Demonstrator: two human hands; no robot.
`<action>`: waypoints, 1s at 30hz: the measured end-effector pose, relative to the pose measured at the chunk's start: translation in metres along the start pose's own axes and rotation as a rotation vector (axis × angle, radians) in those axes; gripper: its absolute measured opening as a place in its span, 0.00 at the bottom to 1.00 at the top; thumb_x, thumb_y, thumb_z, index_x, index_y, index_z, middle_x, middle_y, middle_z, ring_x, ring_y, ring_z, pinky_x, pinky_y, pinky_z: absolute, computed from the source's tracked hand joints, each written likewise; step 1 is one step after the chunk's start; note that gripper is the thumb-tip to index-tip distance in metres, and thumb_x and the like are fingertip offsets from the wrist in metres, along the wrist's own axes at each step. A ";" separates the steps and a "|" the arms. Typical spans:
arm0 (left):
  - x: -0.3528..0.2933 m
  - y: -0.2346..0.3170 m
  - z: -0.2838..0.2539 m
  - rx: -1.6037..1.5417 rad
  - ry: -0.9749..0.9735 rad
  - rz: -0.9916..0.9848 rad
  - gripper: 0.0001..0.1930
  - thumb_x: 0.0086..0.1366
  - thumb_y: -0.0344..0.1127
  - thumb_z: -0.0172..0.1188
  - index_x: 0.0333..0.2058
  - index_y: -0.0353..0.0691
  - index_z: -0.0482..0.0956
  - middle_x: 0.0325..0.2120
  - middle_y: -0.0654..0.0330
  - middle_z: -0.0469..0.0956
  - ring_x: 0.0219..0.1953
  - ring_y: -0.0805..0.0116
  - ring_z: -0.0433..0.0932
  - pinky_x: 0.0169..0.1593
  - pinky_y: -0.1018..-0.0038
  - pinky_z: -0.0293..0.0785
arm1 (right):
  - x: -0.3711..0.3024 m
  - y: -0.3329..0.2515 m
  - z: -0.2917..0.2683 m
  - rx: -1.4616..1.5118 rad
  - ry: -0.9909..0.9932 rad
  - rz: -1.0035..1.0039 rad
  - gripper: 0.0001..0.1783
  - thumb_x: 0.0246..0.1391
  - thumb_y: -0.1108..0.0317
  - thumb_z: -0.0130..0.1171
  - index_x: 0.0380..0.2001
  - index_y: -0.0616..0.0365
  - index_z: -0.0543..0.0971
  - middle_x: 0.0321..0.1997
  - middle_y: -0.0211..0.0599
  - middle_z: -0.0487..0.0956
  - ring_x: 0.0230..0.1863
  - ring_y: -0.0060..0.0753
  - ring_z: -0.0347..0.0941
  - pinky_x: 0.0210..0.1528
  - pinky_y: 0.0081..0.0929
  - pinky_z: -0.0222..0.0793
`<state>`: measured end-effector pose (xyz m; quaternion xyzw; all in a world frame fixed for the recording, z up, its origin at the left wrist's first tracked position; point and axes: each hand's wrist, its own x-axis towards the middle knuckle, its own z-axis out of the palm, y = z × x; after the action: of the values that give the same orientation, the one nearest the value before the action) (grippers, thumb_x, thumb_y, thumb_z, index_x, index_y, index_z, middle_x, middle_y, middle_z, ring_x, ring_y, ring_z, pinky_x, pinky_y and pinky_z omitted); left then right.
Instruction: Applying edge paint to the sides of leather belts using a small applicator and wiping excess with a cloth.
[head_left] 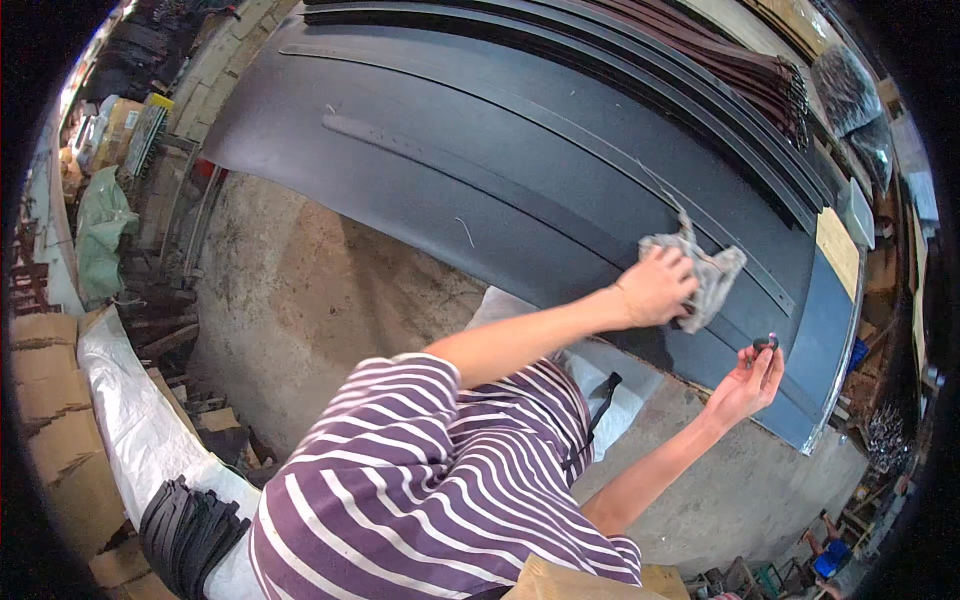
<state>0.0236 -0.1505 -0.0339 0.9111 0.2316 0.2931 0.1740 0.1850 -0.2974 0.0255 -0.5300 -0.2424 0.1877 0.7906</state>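
My left hand (655,288) is closed on a grey rag (718,285), pressing it on the dark table sheet (420,215). Part of the rag is bunched under the fingers. A long black strap (450,178) lies flat on the sheet and runs toward the rag, which covers part of it. Off the table's near edge, my right hand (748,385) pinches a small dark piece (765,344) between thumb and fingers; its kind is too small to make out. Beyond the rag lies a second long thin strap (520,120), with holes near its right end.
Several long black strips (600,75) are stacked along the table's far side, beside a bundle of dark brown straps (720,60). A tan board (838,250) rests at the right end. To my left are black straps (190,530) on white sheeting (140,390) and cardboard (60,430).
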 end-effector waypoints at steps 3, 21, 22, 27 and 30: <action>0.024 0.044 0.034 -0.093 0.050 -0.040 0.20 0.50 0.45 0.71 0.38 0.41 0.78 0.42 0.55 0.73 0.51 0.54 0.70 0.53 0.57 0.66 | 0.009 0.001 0.011 0.009 0.012 -0.041 0.12 0.64 0.73 0.59 0.49 0.64 0.76 0.45 0.40 0.81 0.35 0.26 0.75 0.39 0.24 0.75; -0.098 -0.215 -0.309 0.161 1.155 -0.836 0.11 0.69 0.38 0.59 0.39 0.34 0.74 0.34 0.54 0.77 0.35 0.66 0.75 0.40 0.68 0.73 | 0.012 0.056 0.078 0.099 -0.075 0.059 0.12 0.61 0.77 0.60 0.48 0.66 0.78 0.41 0.41 0.82 0.32 0.25 0.77 0.37 0.23 0.76; -0.127 -0.237 -0.328 0.289 1.051 -0.877 0.11 0.67 0.36 0.60 0.42 0.33 0.75 0.38 0.51 0.78 0.39 0.62 0.77 0.45 0.66 0.74 | 0.007 0.063 0.095 0.077 -0.123 0.105 0.12 0.61 0.76 0.61 0.47 0.66 0.78 0.40 0.40 0.82 0.32 0.24 0.77 0.37 0.21 0.75; -0.183 -0.264 -0.320 0.933 0.500 -0.653 0.19 0.62 0.31 0.61 0.52 0.35 0.74 0.54 0.47 0.73 0.57 0.53 0.72 0.60 0.60 0.67 | -0.020 0.093 0.157 -0.235 -0.364 0.095 0.08 0.59 0.74 0.64 0.42 0.63 0.81 0.33 0.29 0.80 0.30 0.16 0.74 0.33 0.14 0.68; -0.182 -0.218 -0.281 0.524 0.178 -0.460 0.23 0.62 0.30 0.59 0.56 0.35 0.72 0.57 0.49 0.72 0.62 0.51 0.68 0.63 0.61 0.65 | -0.025 0.092 0.149 -0.362 -0.408 0.135 0.08 0.60 0.74 0.63 0.42 0.63 0.81 0.30 0.26 0.78 0.26 0.14 0.71 0.28 0.14 0.66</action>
<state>-0.3495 -0.0137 0.0005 0.8197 0.5122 0.2550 -0.0251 0.0744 -0.1656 -0.0169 -0.6287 -0.3904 0.2963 0.6038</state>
